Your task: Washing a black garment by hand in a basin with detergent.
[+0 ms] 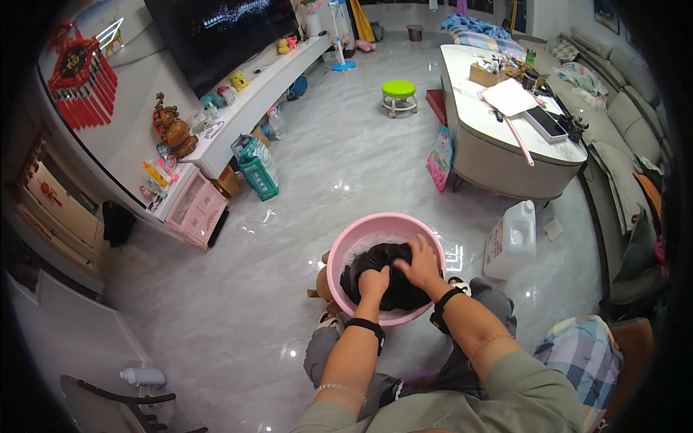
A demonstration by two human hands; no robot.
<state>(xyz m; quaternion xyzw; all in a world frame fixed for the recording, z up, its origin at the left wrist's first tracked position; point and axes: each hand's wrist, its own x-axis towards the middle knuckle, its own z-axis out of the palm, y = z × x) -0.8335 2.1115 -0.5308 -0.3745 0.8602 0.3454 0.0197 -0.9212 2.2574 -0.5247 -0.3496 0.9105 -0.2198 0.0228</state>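
Observation:
A round pink plastic basin (385, 216) stands on the floor between my feet, with sudsy water in it. Wet black cloth (403, 287) lies bunched in the water. My left hand (373, 282) is closed on the cloth near the basin's middle. My right hand (421, 265) rests at the cloth's right side with its fingers spread; whether the thumb pinches any cloth is hard to tell. Dark bands circle both wrists. White foam (373, 241) shows along the basin's far side.
A large translucent plastic jug (511, 241) stands right of the basin. A brown object (323, 284) touches the basin's left side. Farther off are a green-topped stool (399, 89), a coffee table (503, 157), a teal bag (259, 168) and a pink drawer unit (197, 211).

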